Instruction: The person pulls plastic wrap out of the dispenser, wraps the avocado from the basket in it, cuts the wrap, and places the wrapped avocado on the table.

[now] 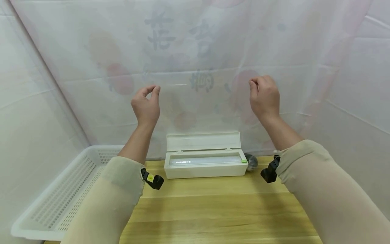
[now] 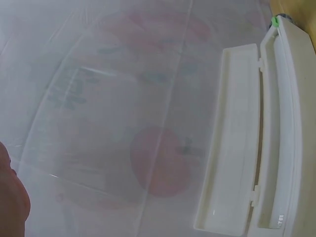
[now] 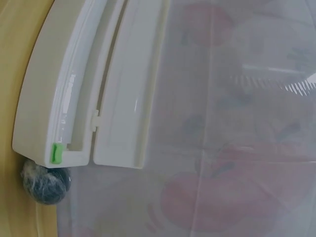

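Note:
Raised above the table, my left hand (image 1: pixel 147 106) and right hand (image 1: pixel 265 96) each pinch thumb against fingers. Between them hangs a sheet of clear cling film (image 3: pixel 298 87), faint except for glints, creases and a zigzag edge in the right wrist view. Below stands a white cling film dispenser (image 1: pixel 205 172) with its lid (image 1: pixel 203 141) tipped back. Inside it lies a roll of film (image 1: pixel 210 160), and a green slider (image 1: pixel 244 161) sits at its right end. Part of the left hand (image 2: pixel 14 200) shows at the left wrist view's edge; the right hand is outside its own wrist view.
A dark round thing wrapped in film (image 1: pixel 252 162) sits by the dispenser's right end. A white perforated basket (image 1: pixel 33 234) stands on the left, partly behind the left sleeve. Behind the wooden table (image 1: pixel 219 210) hangs a pale printed curtain (image 1: pixel 189 44).

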`<move>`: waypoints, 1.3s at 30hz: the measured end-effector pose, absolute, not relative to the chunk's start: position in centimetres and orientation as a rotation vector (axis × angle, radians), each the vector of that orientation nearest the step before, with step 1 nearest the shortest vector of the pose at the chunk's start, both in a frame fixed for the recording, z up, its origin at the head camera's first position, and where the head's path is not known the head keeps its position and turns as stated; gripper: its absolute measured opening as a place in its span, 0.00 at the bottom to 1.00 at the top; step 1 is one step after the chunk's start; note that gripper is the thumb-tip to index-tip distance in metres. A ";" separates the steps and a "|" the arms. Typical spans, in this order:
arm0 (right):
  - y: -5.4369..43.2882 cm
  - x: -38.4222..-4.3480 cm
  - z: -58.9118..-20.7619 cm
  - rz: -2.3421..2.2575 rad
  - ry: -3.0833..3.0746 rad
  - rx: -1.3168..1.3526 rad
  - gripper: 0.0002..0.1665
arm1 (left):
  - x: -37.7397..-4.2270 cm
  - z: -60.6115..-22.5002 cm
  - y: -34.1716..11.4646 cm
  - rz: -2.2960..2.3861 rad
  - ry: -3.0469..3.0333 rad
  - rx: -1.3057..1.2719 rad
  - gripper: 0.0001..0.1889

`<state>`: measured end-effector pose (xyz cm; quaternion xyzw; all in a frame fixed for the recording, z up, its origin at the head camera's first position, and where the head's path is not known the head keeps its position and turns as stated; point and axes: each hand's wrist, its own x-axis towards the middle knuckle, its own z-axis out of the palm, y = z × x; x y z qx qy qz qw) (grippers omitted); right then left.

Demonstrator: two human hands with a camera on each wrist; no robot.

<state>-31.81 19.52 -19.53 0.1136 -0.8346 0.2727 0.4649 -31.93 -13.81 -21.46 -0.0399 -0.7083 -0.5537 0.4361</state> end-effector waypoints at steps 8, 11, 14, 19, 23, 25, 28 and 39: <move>19.1 -31.5 -18.5 0.730 -2.011 0.299 0.17 | -31.7 -20.7 -14.1 -1.380 -1.715 -0.132 0.11; 19.1 -31.4 -18.2 0.738 -2.025 0.293 0.18 | -31.5 -20.4 -14.2 -1.365 -1.709 -0.139 0.10; 19.0 -31.3 -18.1 0.745 -2.028 0.287 0.18 | -31.3 -20.3 -14.3 -1.363 -1.713 -0.135 0.11; 19.0 -31.0 -17.9 0.757 -2.019 0.303 0.18 | -30.8 -20.1 -14.6 -1.357 -1.736 -0.151 0.12; 19.7 -30.0 -18.2 0.758 -2.014 0.381 0.17 | -29.9 -20.1 -15.4 -1.380 -1.810 -0.205 0.13; 20.4 -29.3 -18.6 0.763 -2.022 0.440 0.16 | -29.2 -20.2 -16.0 -1.418 -1.854 -0.244 0.14; 21.8 -27.6 -19.4 0.821 -2.097 0.505 0.15 | -27.7 -20.3 -16.7 -1.485 -1.926 -0.299 0.13; 26.2 -21.1 -22.5 1.227 -2.554 0.633 0.14 | -21.7 -23.4 -18.5 -1.474 -2.199 -0.659 0.09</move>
